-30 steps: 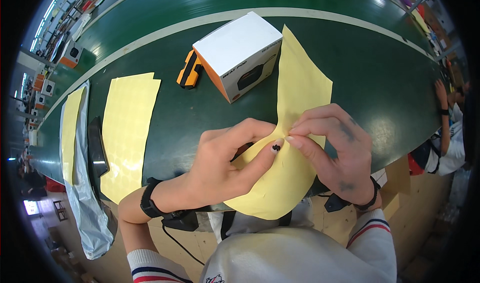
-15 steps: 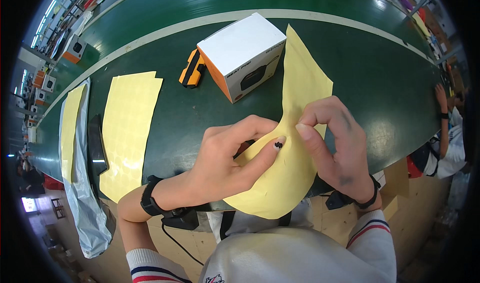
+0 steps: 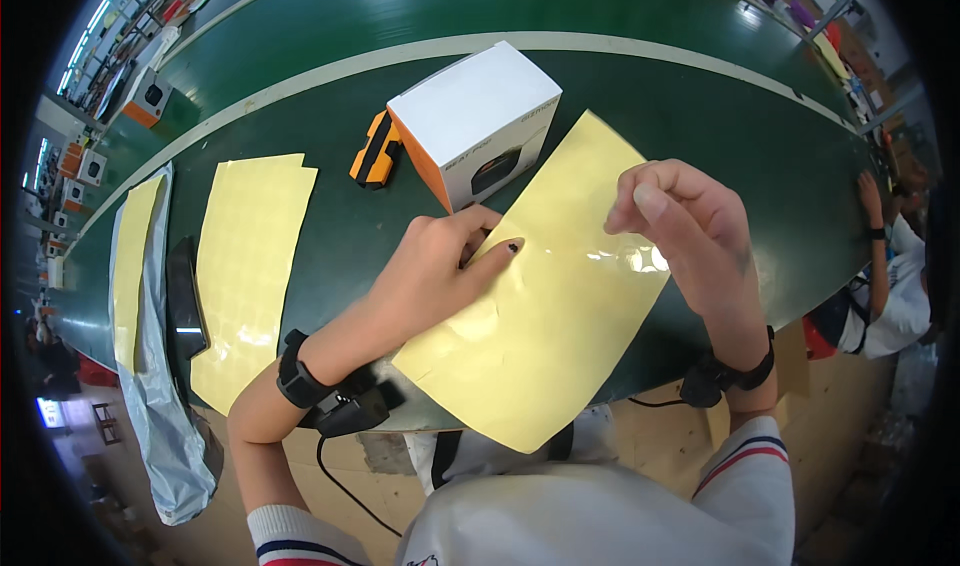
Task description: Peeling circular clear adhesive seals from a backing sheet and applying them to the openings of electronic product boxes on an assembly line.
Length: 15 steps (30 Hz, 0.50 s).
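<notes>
My left hand (image 3: 425, 271) grips a yellow sheet (image 3: 535, 341) at its left edge, the thumb on top and the fingers mostly hidden underneath. The sheet is spread at a slant in front of me, with glossy patches on its right part. Over its upper right side is my right hand (image 3: 705, 236), thumb and fingertips pinched together; anything between them is too small or clear to make out. Just beyond the sheet stands a white and orange box (image 3: 475, 96) with a dark device pictured on it. An orange and black block-shaped object (image 3: 376, 151) lies against the box's left side.
On the green table (image 3: 640, 86), more yellow sheets (image 3: 250, 266) with round shapes lie to the left. Beside them are a dark elongated object (image 3: 185, 296) and a silvery plastic bag (image 3: 150, 386) with a yellow strip on it. Another person's arm (image 3: 875, 266) rests at the far right edge.
The sheet, bent and pinched up between both hands before, is now flattened out. My right hand has come away from its middle, moving up and right; my left hand keeps its hold.
</notes>
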Available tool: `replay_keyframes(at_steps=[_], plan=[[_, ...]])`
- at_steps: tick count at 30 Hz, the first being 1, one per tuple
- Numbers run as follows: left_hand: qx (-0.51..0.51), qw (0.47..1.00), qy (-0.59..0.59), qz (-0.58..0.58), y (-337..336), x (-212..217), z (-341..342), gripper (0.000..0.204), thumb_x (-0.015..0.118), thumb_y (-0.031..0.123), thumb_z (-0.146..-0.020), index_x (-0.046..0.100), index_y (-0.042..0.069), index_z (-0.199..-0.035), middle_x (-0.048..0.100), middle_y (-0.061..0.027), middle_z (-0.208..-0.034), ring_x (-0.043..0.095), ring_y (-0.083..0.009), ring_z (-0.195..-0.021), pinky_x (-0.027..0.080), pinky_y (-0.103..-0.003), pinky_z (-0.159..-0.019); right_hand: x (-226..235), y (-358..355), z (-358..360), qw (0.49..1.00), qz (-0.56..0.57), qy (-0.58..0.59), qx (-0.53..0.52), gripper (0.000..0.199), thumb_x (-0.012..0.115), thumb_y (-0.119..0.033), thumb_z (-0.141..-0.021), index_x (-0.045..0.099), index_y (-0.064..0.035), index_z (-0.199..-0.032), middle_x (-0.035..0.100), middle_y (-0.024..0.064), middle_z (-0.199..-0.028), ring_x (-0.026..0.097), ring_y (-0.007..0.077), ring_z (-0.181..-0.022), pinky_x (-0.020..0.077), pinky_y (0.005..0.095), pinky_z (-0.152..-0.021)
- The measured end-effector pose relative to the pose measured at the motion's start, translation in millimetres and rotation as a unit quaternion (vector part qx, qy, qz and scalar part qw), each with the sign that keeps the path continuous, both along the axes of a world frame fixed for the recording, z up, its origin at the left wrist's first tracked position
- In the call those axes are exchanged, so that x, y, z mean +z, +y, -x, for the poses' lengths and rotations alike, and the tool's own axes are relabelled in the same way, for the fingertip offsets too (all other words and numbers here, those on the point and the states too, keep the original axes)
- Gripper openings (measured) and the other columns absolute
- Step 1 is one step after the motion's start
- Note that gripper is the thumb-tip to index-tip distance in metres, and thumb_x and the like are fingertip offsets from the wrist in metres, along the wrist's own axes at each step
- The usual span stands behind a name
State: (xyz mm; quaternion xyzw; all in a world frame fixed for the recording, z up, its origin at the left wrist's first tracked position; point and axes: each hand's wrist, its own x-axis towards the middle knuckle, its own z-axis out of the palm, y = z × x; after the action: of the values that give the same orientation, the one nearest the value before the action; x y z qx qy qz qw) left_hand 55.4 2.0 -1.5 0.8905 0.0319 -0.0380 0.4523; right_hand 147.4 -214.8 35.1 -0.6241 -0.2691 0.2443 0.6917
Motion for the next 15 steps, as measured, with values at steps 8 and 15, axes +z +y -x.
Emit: replay_keyframes(at_steps=[8, 15], plan=[[-0.017, 0.937, -0.193, -0.292, 21.2, 5.8, 4.7, 0.019, 0.072, 0.017, -0.077, 0.062, 0.001, -0.081, 0.056, -0.0063, -0.053, 0.056, -0.0199, -0.046, 0.043, -0.027, -0.047, 8.5, 9.8, -22.3, 0.993, -0.069, 0.093, 0.030, 0.015, 0.058, -0.011, -0.090, 0.062, 0.0030, -0.093, 0.065, 0.0092, -0.091, 0.063, 0.0164, -0.086, 0.0517, 0.0315, -0.084], [0.099, 0.868, -0.387, -0.296, 29.6, 35.7, -0.9, 0.042, 0.079, 0.023, -0.064, 0.062, 0.011, -0.100, 0.056, -0.0141, -0.105, 0.055, -0.0274, -0.090, 0.047, -0.032, -0.067, 26.3, 17.0, -76.8, 0.998, -0.050, -0.022, 0.002, 0.017, 0.060, -0.012, -0.089, 0.063, 0.0035, -0.094, 0.066, 0.0112, -0.092, 0.066, 0.0177, -0.085, 0.0535, 0.0309, -0.082]])
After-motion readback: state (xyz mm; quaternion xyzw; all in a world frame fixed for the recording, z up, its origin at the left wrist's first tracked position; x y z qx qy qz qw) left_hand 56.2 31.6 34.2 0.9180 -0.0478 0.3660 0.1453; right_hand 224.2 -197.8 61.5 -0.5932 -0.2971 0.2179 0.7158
